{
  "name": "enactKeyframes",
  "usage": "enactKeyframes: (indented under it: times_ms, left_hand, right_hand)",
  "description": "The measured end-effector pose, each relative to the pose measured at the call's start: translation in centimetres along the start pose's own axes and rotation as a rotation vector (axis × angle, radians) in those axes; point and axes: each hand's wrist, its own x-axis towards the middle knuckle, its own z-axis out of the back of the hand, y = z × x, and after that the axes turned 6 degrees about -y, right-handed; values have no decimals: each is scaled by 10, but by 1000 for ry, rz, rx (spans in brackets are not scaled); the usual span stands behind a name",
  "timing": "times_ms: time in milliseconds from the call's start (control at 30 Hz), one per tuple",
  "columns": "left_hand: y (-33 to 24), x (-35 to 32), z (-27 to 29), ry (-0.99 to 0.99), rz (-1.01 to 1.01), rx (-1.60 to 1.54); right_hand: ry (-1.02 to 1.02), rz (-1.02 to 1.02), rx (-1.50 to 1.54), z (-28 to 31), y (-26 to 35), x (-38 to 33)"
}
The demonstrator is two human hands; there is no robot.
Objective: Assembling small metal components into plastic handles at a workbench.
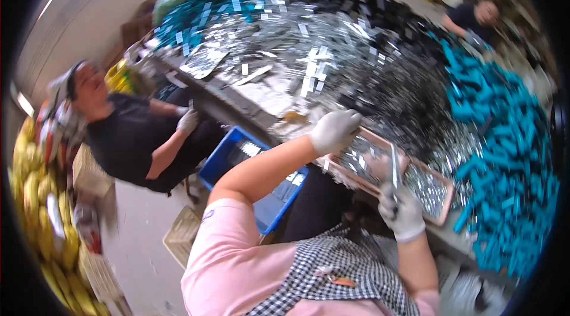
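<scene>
Jutting from the right hand's (406,216) fingers (389,196) is a silvery strip (395,164).

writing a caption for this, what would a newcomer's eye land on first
Probably the big heap of silvery and dark pieces across the upper middle. Next, the bright teal pieces massed on the right. Nearer, the gloved right hand grips a long, blurred object at the pink tray.

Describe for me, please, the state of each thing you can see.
Left hand: gloved, fingers curled; grip unclear
Right hand: gloved, closed on a slim silvery piece
Slim silvery piece: raised, blurred
Pink tray: divided, holding shiny pieces
Blue bin: open-topped, partly filled
Turquoise pieces: heaped loosely
</scene>
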Motion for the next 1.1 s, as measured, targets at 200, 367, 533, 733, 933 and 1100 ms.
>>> enactKeyframes:
  times_ms: [200, 367, 533, 733, 933, 1100]
  left_hand:
    - [-48, -33, -2, 35, 315, -600]
    - [-49, -49, 6, 509, 594, -1135]
    - [-77, -54, -5, 821, 577, -1255]
    - [-119, -55, -10, 735, 90, -848]
    - [-145, -67, -20, 703, 75, -773]
    - [-145, -88, -33, 605, 21, -798]
  right_hand:
    - [-231, 312, -566, 21, 14, -10]
    - [-249, 717, -1271, 48, 26, -49]
    - [-180, 857, -1427, 42, 25, -73]
    - [-103, 1065, -1649, 41, 20, -78]
    - [-122, 1047, -1735, 51, -3, -77]
    - [-94, 940, -1845, 46, -25, -70]
